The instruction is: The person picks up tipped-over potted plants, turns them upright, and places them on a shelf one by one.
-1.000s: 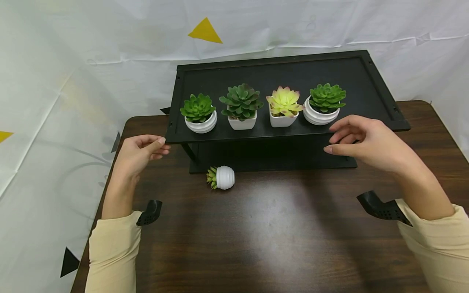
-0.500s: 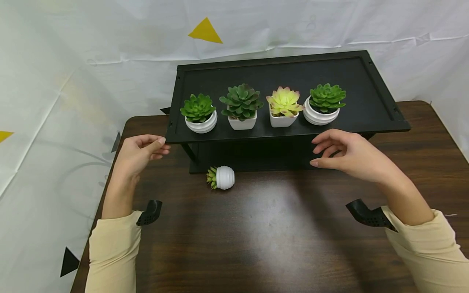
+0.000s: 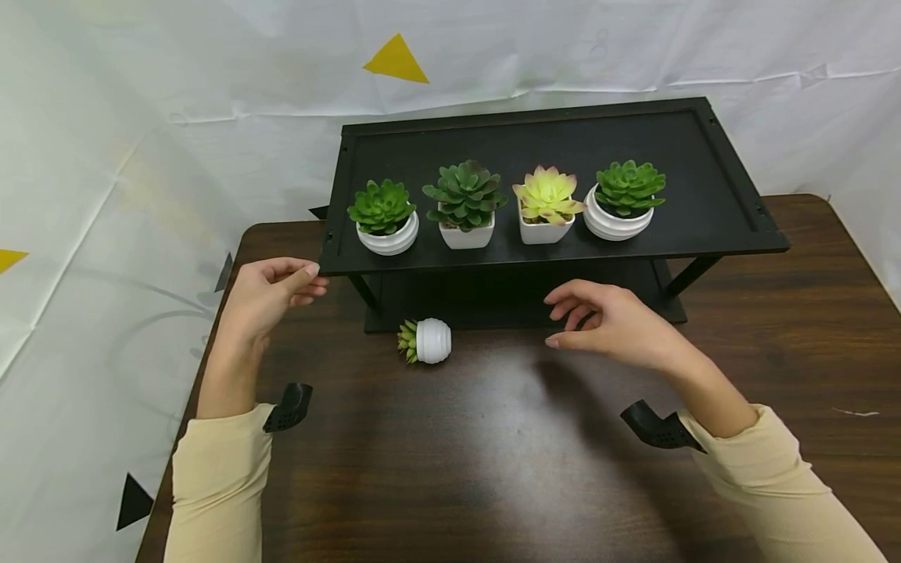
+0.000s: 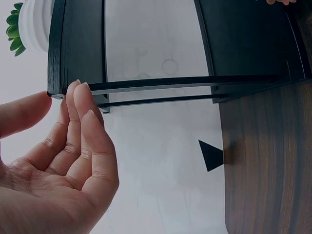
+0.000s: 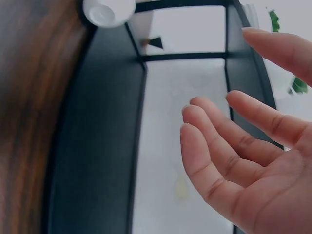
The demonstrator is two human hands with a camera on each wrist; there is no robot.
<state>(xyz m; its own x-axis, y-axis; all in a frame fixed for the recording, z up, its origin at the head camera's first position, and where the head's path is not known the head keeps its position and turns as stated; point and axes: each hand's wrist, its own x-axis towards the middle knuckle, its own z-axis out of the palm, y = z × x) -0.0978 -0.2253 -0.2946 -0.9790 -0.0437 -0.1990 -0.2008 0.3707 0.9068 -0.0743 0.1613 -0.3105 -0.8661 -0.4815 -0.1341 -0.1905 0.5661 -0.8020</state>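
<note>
My left hand (image 3: 263, 301) pinches the front left corner of a black two-tier shelf (image 3: 528, 141), thumb at the edge and fingertips beneath it. My right hand (image 3: 612, 324) hovers in front of the shelf's lower tier, fingers loosely bent with nothing between them. To its left, a small potted succulent (image 3: 432, 341) lies on its side on the table, white round pot facing right. Along the top tier stand a green succulent (image 3: 383, 219), a dark green one (image 3: 466, 205), a yellow-green one (image 3: 546, 205) and another green one (image 3: 624, 200), all in white pots.
The shelf stands at the back of a dark wooden table (image 3: 493, 469), near a white sheet wall (image 3: 246, 70). A slanted leg (image 3: 693, 275) supports the top tier at the right, and the lower tier (image 5: 97, 136) runs beneath.
My right hand has moved left and down from the top tier's front right edge to before the lower tier. The left hand and the plants have stayed in place.
</note>
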